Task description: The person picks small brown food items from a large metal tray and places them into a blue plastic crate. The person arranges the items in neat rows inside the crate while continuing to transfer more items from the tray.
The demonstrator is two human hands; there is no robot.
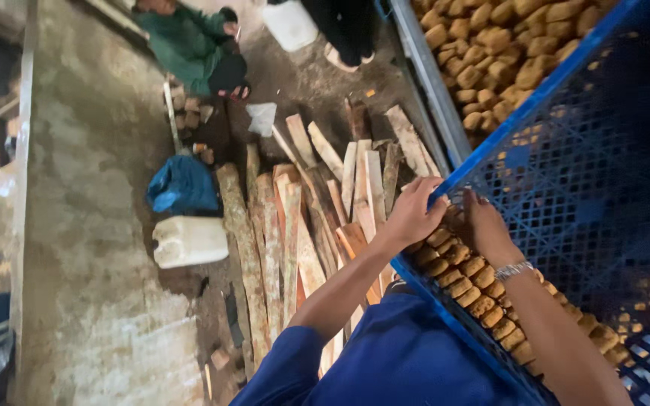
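Blue plastic crate (588,173) tilted up on edge at right, lattice wall facing camera, rows of golden-brown fried cubes (475,286) packed beneath it. Step looks like lifting or repositioning crate over cubes; next move needs steady two-hand grip, no spill. Left hand (414,212) curled shut over crate rim. Right hand (487,229), with wristwatch (514,270), fingers bent on rim; closure unclear. Split firewood (302,218) below.
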